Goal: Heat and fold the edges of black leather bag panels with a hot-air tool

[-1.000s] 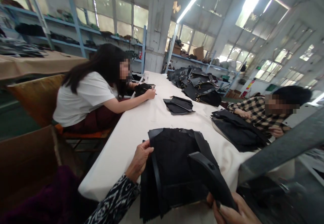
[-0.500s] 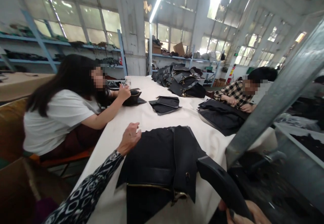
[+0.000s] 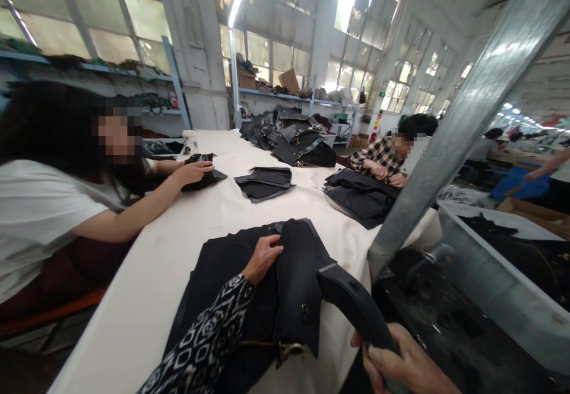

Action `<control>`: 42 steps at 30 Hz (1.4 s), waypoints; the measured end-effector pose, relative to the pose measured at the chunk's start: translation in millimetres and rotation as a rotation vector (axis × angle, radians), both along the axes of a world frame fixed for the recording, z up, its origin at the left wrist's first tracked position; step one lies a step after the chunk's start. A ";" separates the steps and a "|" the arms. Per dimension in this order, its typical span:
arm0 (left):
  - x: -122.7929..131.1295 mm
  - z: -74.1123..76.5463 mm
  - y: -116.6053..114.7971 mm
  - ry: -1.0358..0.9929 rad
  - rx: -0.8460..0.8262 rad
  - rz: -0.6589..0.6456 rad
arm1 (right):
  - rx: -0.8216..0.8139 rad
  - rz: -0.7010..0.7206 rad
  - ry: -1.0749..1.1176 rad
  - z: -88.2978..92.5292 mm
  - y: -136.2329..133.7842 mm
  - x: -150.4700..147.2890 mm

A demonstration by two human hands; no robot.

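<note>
Black bag panels (image 3: 218, 263) lie on the white-covered table in front of me, with a gold zipper (image 3: 291, 348) along their near edge. A smooth black strip (image 3: 296, 287) with a small metal eyelet runs up their right side. My left hand (image 3: 263, 259), in a patterned sleeve, lies over the panels, thumb and finger pinched at the strip's upper left edge. At the lower right, my right hand (image 3: 396, 355) is wrapped around a curved black piece (image 3: 356, 305), like a wide strap or handle; its exact kind is unclear. The piece's far end meets the panels' right edge.
A slanted metal post (image 3: 445, 121) rises at the table's right edge, beside a grey bin (image 3: 499, 281). Co-workers sit at left and far right, handling black pieces. A small stack (image 3: 265, 183) and a large pile of black bag parts (image 3: 294, 139) lie farther back.
My left hand has moved right, from beside the panels onto them, and now pinches the strip's edge. The view has swung right. My right hand still holds the curved black piece.
</note>
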State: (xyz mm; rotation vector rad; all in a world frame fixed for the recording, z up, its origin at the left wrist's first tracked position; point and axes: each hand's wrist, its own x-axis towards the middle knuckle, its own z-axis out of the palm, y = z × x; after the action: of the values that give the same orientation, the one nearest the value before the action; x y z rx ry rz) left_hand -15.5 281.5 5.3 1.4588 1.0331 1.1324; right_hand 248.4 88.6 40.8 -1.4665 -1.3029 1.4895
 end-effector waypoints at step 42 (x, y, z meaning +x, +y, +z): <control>1.0 14.1 -49.1 0.355 0.017 0.066 | 0.004 -0.163 0.148 11.9 -24.5 23.4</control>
State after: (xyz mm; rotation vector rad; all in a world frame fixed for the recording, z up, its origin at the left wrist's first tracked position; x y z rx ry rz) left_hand -14.5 232.4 19.5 1.6885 1.3258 0.9478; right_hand 271.8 64.1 52.7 -1.3964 -1.0719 1.4571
